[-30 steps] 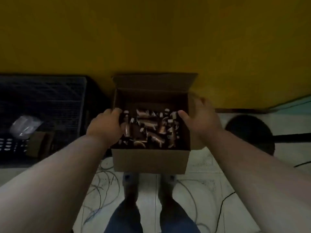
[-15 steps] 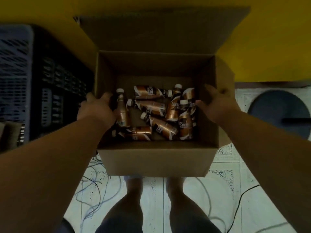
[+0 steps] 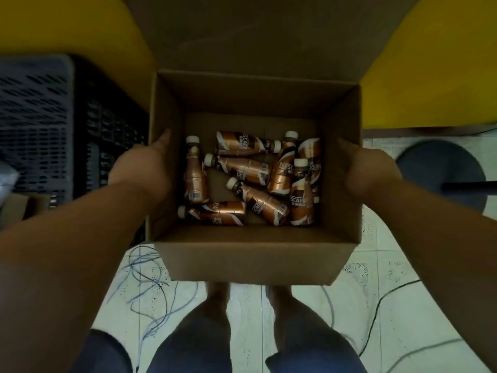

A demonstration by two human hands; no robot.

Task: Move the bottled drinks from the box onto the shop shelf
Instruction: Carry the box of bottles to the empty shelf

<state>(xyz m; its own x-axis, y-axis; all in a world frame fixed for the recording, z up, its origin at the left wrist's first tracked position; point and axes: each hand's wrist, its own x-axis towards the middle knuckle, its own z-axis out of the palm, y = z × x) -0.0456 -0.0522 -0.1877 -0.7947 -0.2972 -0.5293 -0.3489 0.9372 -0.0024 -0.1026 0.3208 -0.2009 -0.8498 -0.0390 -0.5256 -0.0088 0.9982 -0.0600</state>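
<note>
Against the box's left wall, the left hand point(image 3: 142, 168) presses flat on the outside, thumb tip at the rim and the other fingers hidden behind the cardboard. Beyond it at the left edge stands a dark perforated crate point(image 3: 35, 114), its contents too dim to read.

Inside the cardboard box point(image 3: 250, 257) lie the bottled drinks point(image 3: 250, 179), heaped toward the near and right walls of its floor: brown and copper sleeves with white caps. One lies along the left wall, cap pointing away. Others cross each other in the middle, and several crowd the near right corner. Partial lettering reads "NESCAF" and "ESCAF" on several sleeves; the smaller print below cannot be made out. How many bottles lie underneath cannot be told.

The right hand point(image 3: 368, 170) grips the right wall the same way, thumb at the rim, fingers out of sight outside. Right of it a dark round stool point(image 3: 441, 173) stands on the pale tiled floor point(image 3: 309, 313), partly cut off by the forearm. Loose cables point(image 3: 150, 275) trail over the tiles beneath the box, by the person's legs.

Compared with half a second ago, the box fills more of the view, its far flap now running off the top edge, and the labels have become legible.
</note>
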